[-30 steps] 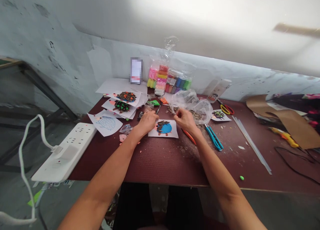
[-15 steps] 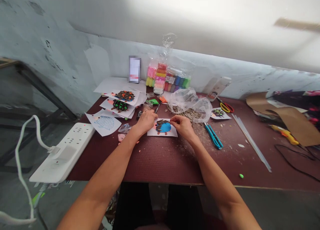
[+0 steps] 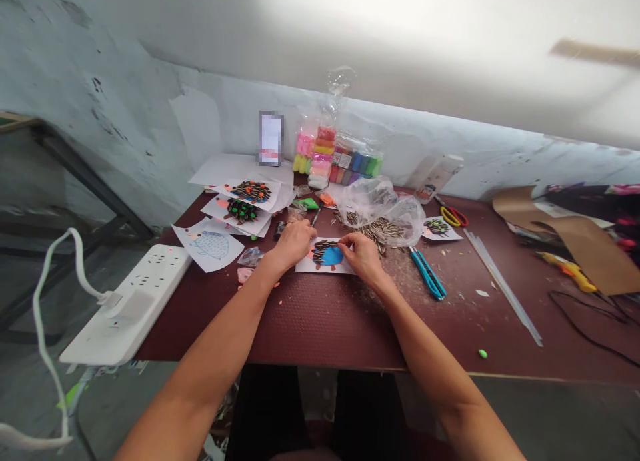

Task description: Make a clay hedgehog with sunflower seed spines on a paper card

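Observation:
A white card (image 3: pixel 305 265) lies before me with a blue clay hedgehog (image 3: pixel 330 256) on it, its left and upper parts covered with striped seeds. My left hand (image 3: pixel 296 241) rests at the card's upper left corner, fingers bent together; what they hold, if anything, is hidden. At the hedgehog's upper right edge, my right hand (image 3: pixel 361 253) is closed in a pinch, and what sits between its fingertips is too small to make out. A pile of seeds (image 3: pixel 383 229) lies behind my right hand, partly under a clear plastic bag (image 3: pixel 385 204).
Finished hedgehog cards (image 3: pixel 250 193) and a drawn one (image 3: pixel 210 246) lie at left, by a white power strip (image 3: pixel 125 307). Coloured clay packs (image 3: pixel 323 157) and a phone (image 3: pixel 271 139) stand behind. Rightward are a teal cutter (image 3: pixel 427 274), scissors (image 3: pixel 454 215), glue sticks (image 3: pixel 503 284) and a glue gun (image 3: pixel 570 271).
My right hand has moved slightly left, its fingertips closer in over the hedgehog's upper right edge. My left hand stays at the card's corner.

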`<action>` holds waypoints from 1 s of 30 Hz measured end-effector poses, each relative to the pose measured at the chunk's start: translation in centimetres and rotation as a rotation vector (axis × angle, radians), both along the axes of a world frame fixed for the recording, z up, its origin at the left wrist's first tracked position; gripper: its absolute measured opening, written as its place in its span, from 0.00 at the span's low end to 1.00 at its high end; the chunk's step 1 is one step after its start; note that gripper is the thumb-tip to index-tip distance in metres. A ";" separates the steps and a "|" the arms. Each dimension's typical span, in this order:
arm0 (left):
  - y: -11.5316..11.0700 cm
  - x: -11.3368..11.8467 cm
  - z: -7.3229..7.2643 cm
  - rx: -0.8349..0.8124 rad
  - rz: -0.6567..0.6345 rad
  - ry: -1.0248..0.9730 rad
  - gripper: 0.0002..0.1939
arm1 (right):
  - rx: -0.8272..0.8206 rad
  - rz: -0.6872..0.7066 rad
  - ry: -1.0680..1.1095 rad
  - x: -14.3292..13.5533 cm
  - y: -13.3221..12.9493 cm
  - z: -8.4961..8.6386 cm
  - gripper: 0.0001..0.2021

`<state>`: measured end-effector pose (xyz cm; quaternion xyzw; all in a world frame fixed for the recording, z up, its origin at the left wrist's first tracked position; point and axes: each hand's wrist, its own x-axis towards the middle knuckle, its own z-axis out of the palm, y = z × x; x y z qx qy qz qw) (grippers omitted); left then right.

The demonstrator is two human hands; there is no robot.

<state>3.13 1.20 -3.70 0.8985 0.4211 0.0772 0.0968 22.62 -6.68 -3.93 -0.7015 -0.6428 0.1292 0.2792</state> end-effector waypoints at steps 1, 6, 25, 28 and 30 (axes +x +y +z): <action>0.0 0.0 0.0 0.003 0.000 -0.002 0.17 | -0.002 0.001 0.001 0.0 0.0 0.0 0.05; 0.0 0.0 -0.2 0.009 0.001 -0.017 0.17 | -0.009 0.001 -0.014 -0.2 -0.1 -0.1 0.06; 0.0 0.0 -0.2 0.017 -0.009 -0.011 0.17 | 0.026 0.037 -0.066 -1.2 -0.2 -0.3 0.06; 0.0 0.0 -0.2 0.019 -0.006 -0.013 0.17 | 0.023 0.047 -0.084 -1.2 -0.3 -0.3 0.05; -0.1 0.0 -0.2 0.023 -0.003 -0.013 0.17 | 0.021 0.054 -0.097 -1.2 -0.3 -0.3 0.05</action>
